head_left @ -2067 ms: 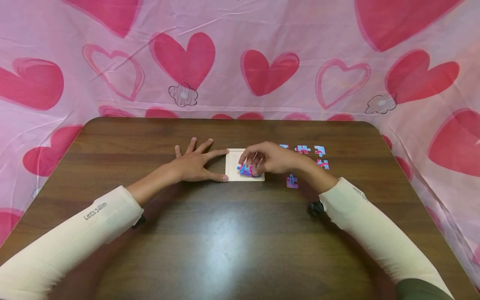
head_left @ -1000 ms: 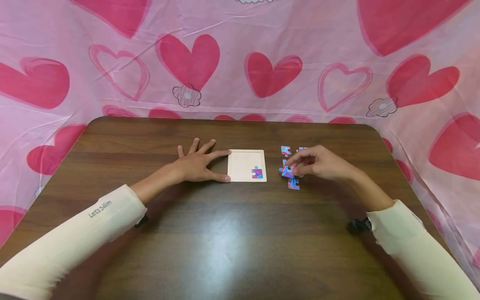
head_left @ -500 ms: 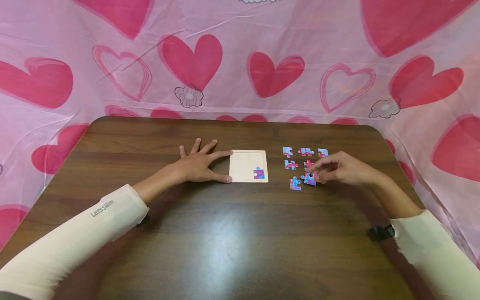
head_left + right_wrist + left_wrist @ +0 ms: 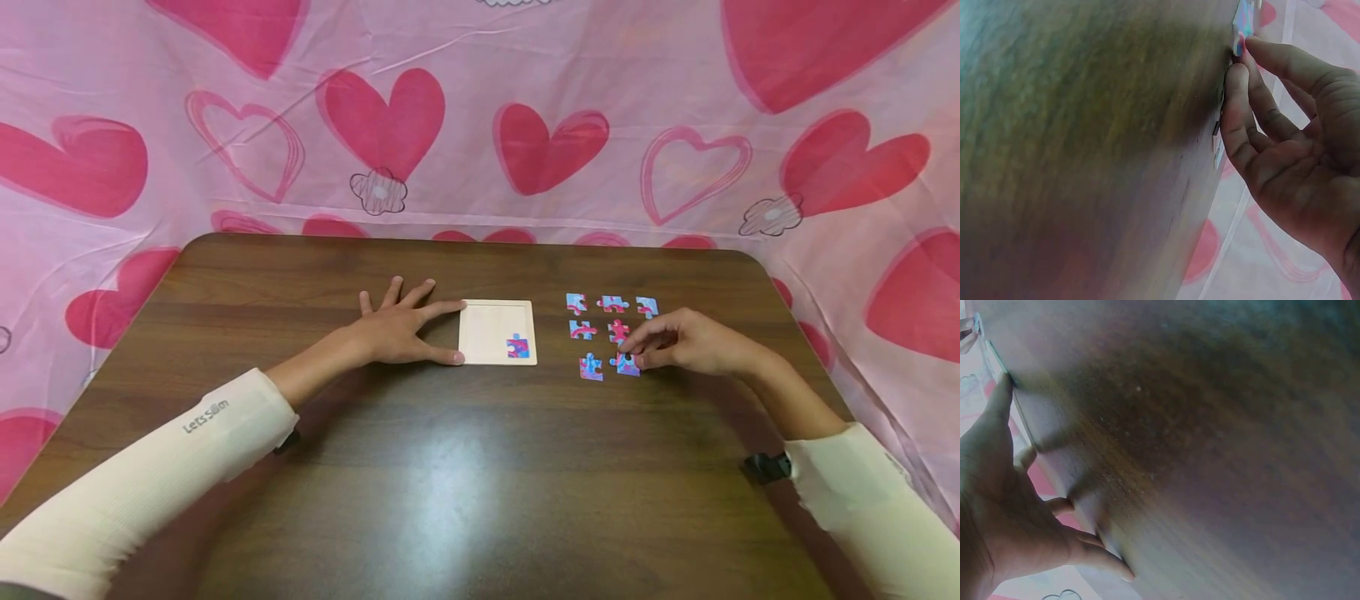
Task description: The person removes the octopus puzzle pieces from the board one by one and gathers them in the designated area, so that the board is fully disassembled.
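My left hand (image 4: pixel 393 332) lies spread on the table, its thumb and index fingertip touching the left corners of a square, pale wooden puzzle tray (image 4: pixel 487 321). One blue, pink and purple jigsaw piece (image 4: pixel 517 346) sits in the tray's near right corner. Right of the tray, my right hand (image 4: pixel 693 342) pinches another jigsaw piece (image 4: pixel 627 364) between thumb and fingers, at the table surface. The right wrist view shows this piece (image 4: pixel 1243 31) at the fingertips. Beside the hand, a mostly pink piece (image 4: pixel 618 331) is partly near its fingers.
More loose pieces lie in rows: a back row with a left piece (image 4: pixel 576 303), a middle one (image 4: pixel 612 304) and a right one (image 4: pixel 647 307); others (image 4: pixel 581 330) (image 4: pixel 591 367) lie nearer. A heart-printed cloth (image 4: pixel 480 150) hangs behind the brown table (image 4: pixel 360 500).
My right hand has left the tray and carried a jigsaw piece rightward, lowering it at the near row of loose pieces. One piece stays in the tray. The left hand holds its place.
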A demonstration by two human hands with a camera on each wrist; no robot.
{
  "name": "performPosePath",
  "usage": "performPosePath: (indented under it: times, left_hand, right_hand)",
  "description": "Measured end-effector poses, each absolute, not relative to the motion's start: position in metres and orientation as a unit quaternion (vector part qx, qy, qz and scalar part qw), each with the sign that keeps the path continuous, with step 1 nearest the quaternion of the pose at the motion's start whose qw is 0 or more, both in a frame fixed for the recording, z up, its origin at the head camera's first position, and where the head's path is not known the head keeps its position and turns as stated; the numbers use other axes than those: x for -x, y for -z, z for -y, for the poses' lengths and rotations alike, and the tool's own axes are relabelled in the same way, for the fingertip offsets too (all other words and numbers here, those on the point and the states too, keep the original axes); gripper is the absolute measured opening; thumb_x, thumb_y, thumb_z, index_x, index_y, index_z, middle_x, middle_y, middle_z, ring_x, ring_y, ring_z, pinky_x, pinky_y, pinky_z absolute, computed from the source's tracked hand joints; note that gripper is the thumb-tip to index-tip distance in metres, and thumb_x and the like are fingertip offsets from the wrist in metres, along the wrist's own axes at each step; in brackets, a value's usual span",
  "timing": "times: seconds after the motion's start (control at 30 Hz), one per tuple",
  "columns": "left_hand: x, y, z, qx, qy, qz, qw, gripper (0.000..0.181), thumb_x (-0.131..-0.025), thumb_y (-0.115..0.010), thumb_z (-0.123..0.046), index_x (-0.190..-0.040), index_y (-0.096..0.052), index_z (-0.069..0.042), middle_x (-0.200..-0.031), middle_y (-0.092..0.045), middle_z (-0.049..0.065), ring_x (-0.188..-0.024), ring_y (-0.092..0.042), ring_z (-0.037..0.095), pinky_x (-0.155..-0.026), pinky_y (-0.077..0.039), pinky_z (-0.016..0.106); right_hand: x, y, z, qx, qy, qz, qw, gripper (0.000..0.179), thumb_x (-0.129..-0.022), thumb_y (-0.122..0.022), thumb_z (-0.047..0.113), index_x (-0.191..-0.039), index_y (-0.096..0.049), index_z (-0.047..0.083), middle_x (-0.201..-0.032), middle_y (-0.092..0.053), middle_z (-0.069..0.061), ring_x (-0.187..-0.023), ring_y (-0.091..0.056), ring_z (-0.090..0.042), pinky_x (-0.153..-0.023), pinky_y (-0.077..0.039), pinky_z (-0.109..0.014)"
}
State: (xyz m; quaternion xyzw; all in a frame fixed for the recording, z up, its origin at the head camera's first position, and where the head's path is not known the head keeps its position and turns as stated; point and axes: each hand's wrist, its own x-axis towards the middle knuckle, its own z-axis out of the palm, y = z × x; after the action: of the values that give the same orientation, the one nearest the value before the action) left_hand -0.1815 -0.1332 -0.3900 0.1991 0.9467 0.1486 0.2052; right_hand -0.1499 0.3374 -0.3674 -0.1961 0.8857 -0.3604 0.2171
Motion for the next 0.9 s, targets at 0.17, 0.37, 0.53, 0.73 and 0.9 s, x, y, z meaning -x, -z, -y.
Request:
performPosePath:
  times: [0.17,0.37,0.53,0.73,0.9]
  left_hand:
    - [0.18,0.389,0.132,-0.199,-0.149,-0.948,0.2,0.099,-0.09,-0.071,-0.089,-0.174,-0.028,-0.061,-0.194,0.0,0.005,-0.174,0.02,0.054,-0.123,0.016,0.093]
    - [0.18,0.392,0.133,-0.198,-0.146,-0.951,0.19,0.099,-0.089,-0.071,-0.09,-0.174,-0.029,-0.06,-0.194,-0.002,0.005,-0.174,0.017,0.056,-0.123,0.013,0.094]
    - [0.18,0.393,0.132,-0.199,-0.143,-0.951,0.187,0.1,-0.089,-0.071,-0.09,-0.174,-0.03,-0.059,-0.194,-0.003,0.006,-0.174,0.015,0.057,-0.123,0.011,0.095]
    - [0.18,0.394,0.132,-0.198,-0.148,-0.951,0.184,0.1,-0.088,-0.07,-0.092,-0.174,-0.031,-0.059,-0.193,-0.006,0.007,-0.174,0.013,0.058,-0.124,0.008,0.095]
    - [0.179,0.394,0.133,-0.195,-0.15,-0.951,0.186,0.101,-0.087,-0.07,-0.092,-0.174,-0.032,-0.058,-0.193,-0.006,0.007,-0.174,0.012,0.058,-0.124,0.007,0.095]
  right_hand:
    - [0.15,0.367,-0.333,0.189,0.326,-0.91,0.175,0.017,-0.1,-0.086,0.008,-0.116,-0.087,0.012,-0.101,-0.085,-0.001,-0.086,-0.068,-0.005,-0.077,-0.056,-0.023]
    - [0.153,0.366,-0.312,0.189,0.308,-0.922,0.14,0.017,-0.1,-0.088,0.018,-0.117,-0.088,0.018,-0.102,-0.086,0.001,-0.086,-0.067,-0.007,-0.077,-0.053,-0.023]
    - [0.157,0.366,-0.286,0.198,0.313,-0.917,0.149,0.024,-0.101,-0.088,0.023,-0.124,-0.086,0.017,-0.108,-0.084,-0.001,-0.085,-0.063,-0.013,-0.074,-0.053,-0.026]
    - [0.163,0.371,-0.253,0.212,0.316,-0.91,0.163,0.03,-0.101,-0.088,0.023,-0.129,-0.084,0.015,-0.116,-0.079,-0.004,-0.088,-0.061,-0.019,-0.077,-0.052,-0.027]
    - [0.165,0.378,-0.228,0.238,0.322,-0.902,0.162,0.033,-0.1,-0.088,0.019,-0.132,-0.084,0.012,-0.115,-0.075,-0.007,-0.09,-0.06,-0.021,-0.079,-0.052,-0.029]
